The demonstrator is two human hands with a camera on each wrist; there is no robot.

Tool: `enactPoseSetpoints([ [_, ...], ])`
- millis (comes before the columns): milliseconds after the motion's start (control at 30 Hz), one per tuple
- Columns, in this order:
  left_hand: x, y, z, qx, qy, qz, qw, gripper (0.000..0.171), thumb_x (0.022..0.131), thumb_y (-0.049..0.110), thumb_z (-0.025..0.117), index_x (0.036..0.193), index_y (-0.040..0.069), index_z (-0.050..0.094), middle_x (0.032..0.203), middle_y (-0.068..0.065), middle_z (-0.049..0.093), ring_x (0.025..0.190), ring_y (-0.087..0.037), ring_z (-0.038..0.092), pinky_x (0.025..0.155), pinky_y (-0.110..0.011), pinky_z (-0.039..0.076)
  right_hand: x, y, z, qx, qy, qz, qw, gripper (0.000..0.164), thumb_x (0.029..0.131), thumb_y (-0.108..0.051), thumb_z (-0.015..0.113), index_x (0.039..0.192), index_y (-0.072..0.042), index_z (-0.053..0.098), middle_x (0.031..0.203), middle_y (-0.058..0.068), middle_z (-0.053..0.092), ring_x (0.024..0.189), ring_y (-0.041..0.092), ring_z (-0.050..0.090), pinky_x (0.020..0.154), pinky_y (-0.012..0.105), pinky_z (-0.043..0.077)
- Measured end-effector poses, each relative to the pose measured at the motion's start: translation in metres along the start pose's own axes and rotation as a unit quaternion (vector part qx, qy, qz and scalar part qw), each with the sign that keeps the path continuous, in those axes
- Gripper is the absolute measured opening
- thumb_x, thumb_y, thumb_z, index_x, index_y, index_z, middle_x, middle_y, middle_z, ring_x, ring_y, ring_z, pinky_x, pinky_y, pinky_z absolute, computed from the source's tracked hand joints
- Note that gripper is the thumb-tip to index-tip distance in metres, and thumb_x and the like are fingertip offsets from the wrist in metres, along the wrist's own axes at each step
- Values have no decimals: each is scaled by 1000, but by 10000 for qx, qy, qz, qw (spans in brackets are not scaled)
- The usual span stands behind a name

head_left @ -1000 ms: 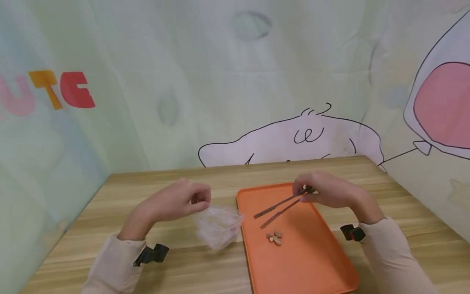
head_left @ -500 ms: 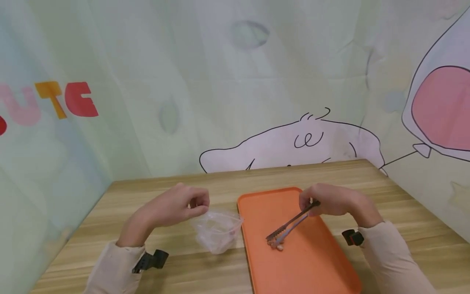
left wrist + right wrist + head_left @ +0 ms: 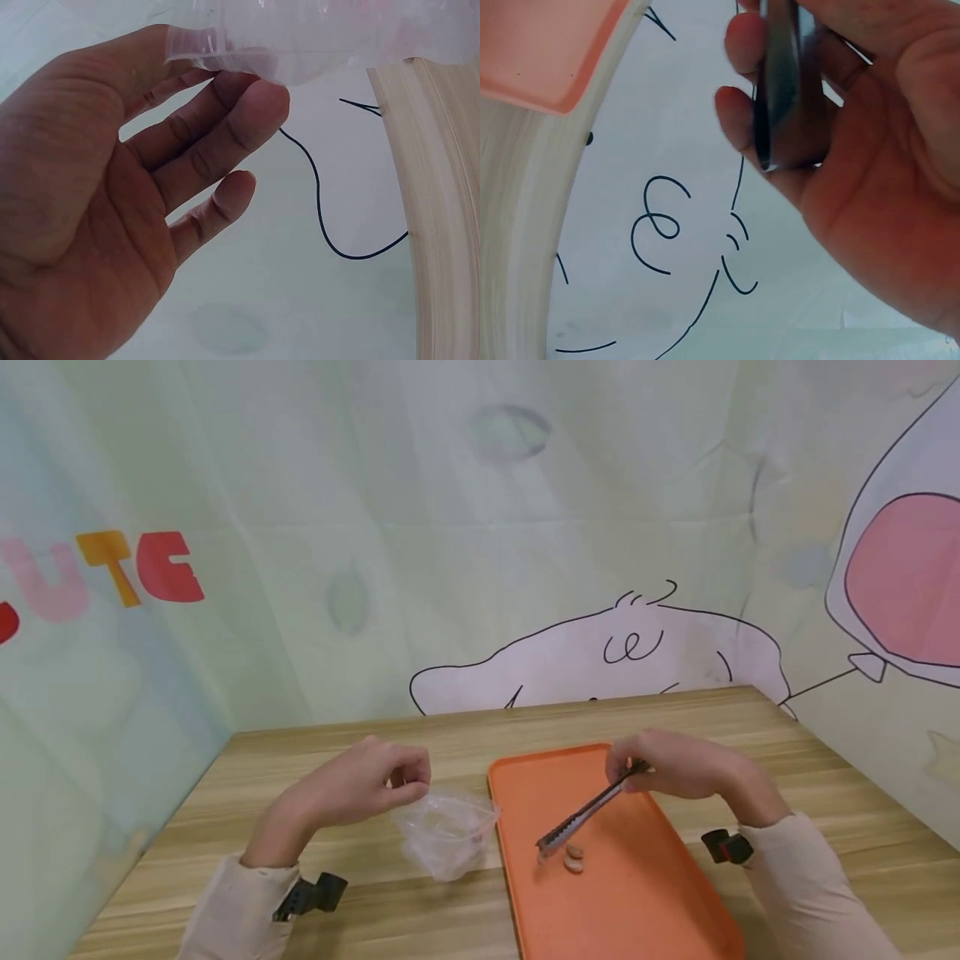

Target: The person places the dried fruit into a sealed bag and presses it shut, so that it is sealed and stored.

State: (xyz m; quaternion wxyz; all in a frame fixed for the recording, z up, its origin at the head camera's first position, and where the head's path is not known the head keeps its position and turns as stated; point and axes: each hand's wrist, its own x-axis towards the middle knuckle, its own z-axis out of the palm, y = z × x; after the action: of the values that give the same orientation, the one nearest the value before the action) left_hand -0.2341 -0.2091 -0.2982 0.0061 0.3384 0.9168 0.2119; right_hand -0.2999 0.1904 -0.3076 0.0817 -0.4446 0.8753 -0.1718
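My left hand [image 3: 378,781] pinches the rim of a clear plastic bag [image 3: 448,839] between thumb and fingers. The bag hangs with its mouth open beside the tray's left edge, and its film crosses the fingertips in the left wrist view. Metal tongs [image 3: 592,810] with toothed arms are gripped by my right hand [image 3: 671,764] near their hinged end. Their arms are squeezed together, the tips low over the orange tray [image 3: 622,910]. Something small and pale shows at those tips, blurred. Two small brown nuts [image 3: 573,865] lie on the tray just right of the tips.
The orange tray lies lengthwise on a wood-grain table [image 3: 322,852]. Behind the table hangs a pale printed backdrop [image 3: 450,527] with cartoon drawings and letters. Black bands with small devices [image 3: 309,896] are strapped round both wrists.
The spread tongs have come down onto the little cluster of nuts and their arms have closed together. Fewer nuts now show on the tray. My left hand and the bag stay nearly in place.
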Motion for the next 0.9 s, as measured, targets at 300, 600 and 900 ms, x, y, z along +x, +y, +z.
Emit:
enactPoseSetpoints([
  [300,4,3,6,29,-55,54,10000,18,97,11,65,84,22,60,71,14,54,64,-4,49,60,-25,45,3,-15,-7,-174,1094,-540,9924,14,98,-9,64,105,-22,65,100,-12,63,89,5,59,78,32,52],
  [600,12,8,8,109,-97,154,9998,18,95,10,66,83,22,61,71,14,55,65,-3,52,60,-25,48,21,-33,2,-881,1731,-1131,9744,16,94,-9,70,105,-19,67,102,-12,63,88,4,59,75,33,52],
  [900,8,10,11,-1,-133,180,9997,20,95,9,66,82,22,60,69,15,53,63,-2,49,58,-24,45,24,-29,13,-555,1496,-1168,9803,15,94,-9,70,105,-17,67,103,-9,64,92,5,60,77,30,53],
])
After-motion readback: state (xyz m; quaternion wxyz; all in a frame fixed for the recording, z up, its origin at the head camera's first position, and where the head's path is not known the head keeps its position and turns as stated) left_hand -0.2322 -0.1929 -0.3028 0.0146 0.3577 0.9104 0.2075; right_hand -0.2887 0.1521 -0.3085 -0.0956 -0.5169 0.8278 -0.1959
